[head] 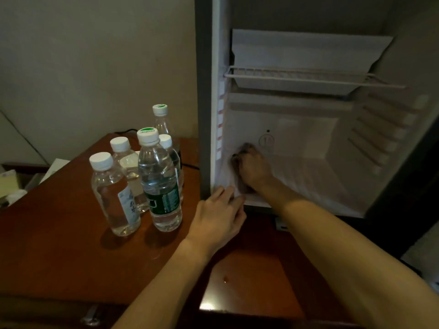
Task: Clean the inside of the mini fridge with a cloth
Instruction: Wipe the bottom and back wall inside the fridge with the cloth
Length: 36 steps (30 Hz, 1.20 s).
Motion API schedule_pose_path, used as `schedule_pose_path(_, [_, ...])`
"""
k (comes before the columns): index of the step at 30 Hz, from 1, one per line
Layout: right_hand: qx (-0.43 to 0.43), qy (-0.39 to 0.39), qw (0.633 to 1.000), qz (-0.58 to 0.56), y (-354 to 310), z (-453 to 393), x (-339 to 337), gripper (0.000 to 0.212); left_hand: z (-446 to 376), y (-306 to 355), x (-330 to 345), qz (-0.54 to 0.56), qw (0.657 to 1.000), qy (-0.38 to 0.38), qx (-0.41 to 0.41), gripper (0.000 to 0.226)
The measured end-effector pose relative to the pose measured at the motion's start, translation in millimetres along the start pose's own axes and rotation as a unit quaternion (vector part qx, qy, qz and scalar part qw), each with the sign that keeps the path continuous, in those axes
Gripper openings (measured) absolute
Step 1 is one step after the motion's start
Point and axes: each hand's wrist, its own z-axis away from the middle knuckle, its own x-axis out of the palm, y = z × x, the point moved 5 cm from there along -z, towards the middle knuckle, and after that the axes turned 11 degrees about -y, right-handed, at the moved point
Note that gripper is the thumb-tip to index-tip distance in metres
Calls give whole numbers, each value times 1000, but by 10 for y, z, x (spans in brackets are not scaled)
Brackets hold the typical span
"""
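Note:
The mini fridge (308,131) stands open on a wooden table, its white interior dim. My right hand (253,168) reaches inside to the lower left corner and grips a dull brownish cloth (246,189), pressing it on the fridge floor next to the left wall. The hand covers most of the cloth. My left hand (217,217) rests with straight fingers on the fridge's lower front edge, at the left corner, and holds nothing.
A white wire shelf (297,76) spans the upper part of the fridge. Several clear water bottles (159,176) with white caps stand on the brown table (59,245) just left of the fridge. A black cable runs behind them.

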Motion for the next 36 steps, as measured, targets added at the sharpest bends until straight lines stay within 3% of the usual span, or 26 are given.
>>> schedule_pose_path(5, [8,-14,1000,20,68,-51,92,80,11,-9,-28,27,999,-23,8,32])
schedule_pose_path(8, [-18,-11,999,50,-14,148,61,58,23,-17,-88,51,997,-51,14,33])
schedule_pose_path(13, [-122,-61,972,189,-148,520,197,53,28,27,-247,53,994,-98,0,25])
schedule_pose_path(16, [-99,-79,973,191,-172,653,320,64,86,66,-340,34,993,-110,-12,24])
schedule_pose_path(23, [-53,-15,992,116,-288,901,309,69,327,-146,-372,6,991,-128,-42,37])
schedule_pose_path(29, [-63,-58,986,140,-231,363,420,89,482,-375,-172,-19,983,-181,-8,51])
schedule_pose_path(33, [-59,-115,982,140,-243,57,364,70,471,-355,-124,-8,983,-182,-12,48])
schedule_pose_path(36, [-46,-128,979,151,-221,-112,325,82,492,-342,-81,3,982,-185,-24,49])
